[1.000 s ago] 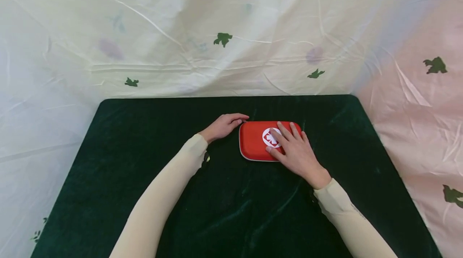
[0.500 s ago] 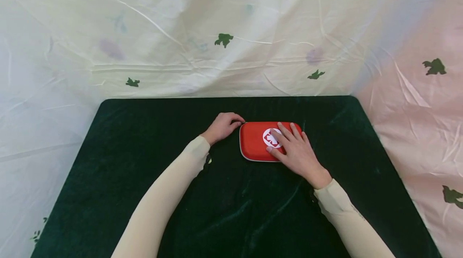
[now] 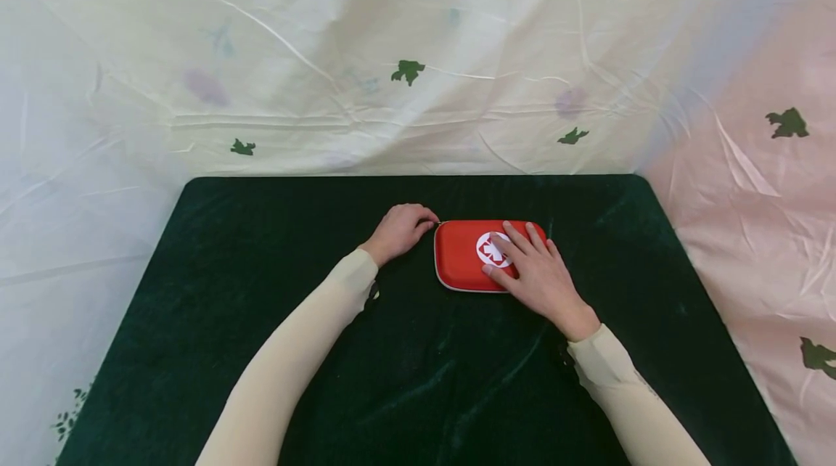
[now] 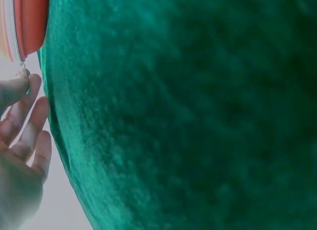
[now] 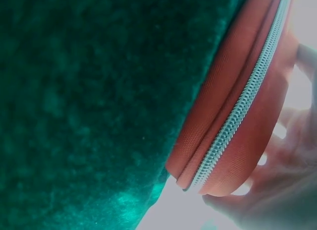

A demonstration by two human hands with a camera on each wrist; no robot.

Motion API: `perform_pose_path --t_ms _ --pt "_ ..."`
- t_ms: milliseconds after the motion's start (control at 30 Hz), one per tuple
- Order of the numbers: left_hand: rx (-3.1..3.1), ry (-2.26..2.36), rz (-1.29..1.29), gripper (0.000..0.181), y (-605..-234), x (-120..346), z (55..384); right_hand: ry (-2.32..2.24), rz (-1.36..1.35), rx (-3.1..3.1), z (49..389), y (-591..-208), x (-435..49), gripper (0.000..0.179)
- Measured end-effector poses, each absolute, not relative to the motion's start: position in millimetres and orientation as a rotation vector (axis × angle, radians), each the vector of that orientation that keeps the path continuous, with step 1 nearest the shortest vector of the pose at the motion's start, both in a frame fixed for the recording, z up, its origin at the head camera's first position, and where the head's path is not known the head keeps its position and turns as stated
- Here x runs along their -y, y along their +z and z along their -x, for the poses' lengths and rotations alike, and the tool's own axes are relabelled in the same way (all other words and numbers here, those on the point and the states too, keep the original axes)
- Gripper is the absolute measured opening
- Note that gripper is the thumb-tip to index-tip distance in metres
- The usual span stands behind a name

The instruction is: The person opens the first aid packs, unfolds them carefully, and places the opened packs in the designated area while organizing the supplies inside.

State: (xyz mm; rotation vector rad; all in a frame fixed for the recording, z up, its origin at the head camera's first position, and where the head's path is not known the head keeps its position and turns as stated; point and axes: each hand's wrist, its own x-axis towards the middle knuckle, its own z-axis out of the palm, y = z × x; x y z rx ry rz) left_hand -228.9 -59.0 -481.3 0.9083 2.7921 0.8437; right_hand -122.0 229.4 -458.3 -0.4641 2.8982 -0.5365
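Nearest, along the bottom of the frame, two pale sleeves (image 3: 287, 364) reach in over a green cloth (image 3: 392, 393). Right of centre the right hand (image 3: 545, 281) lies with fingers spread on the right part of a red case (image 3: 460, 255), resting there and gripping nothing. The case sits flat on the cloth, just right of the middle, its long axis running left to right; the stretch of zip (image 5: 237, 108) in the right wrist view looks closed to me. A touch farther off, the left hand (image 3: 400, 229) is at the case's upper left corner, thumb and forefinger pinching the zip pull (image 4: 23, 66). What counts from here, I'd say, is that the case stretches away to the right of that pinch, the left hand being nearer the pull and the right hand toward the opposite end. Behind hangs a leaf-patterned curtain (image 3: 457, 125)
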Motion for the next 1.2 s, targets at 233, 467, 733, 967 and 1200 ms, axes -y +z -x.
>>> perform_pose_path --t_ms 233,467,733,967,1200 --pt "-2.805 0.816 -0.938 0.022 -479 62 226 -0.547 0.451 -2.898 122 -457 -229 0.075" --pt "-2.794 0.768 -0.922 0.022 -473 65 222 -0.579 0.457 -2.892 121 -458 -228 0.074" --pt "-2.793 0.752 -0.909 0.023 -474 70 217 -0.571 0.443 -2.874 122 -457 -229 0.075" --pt "-2.795 0.743 -0.910 0.023 -474 71 212 -0.571 0.439 -2.876 122 -458 -229 0.075" --pt "-2.785 0.763 -0.914 0.024 -473 74 207 -0.564 0.439 -2.881 121 -457 -230 0.076"
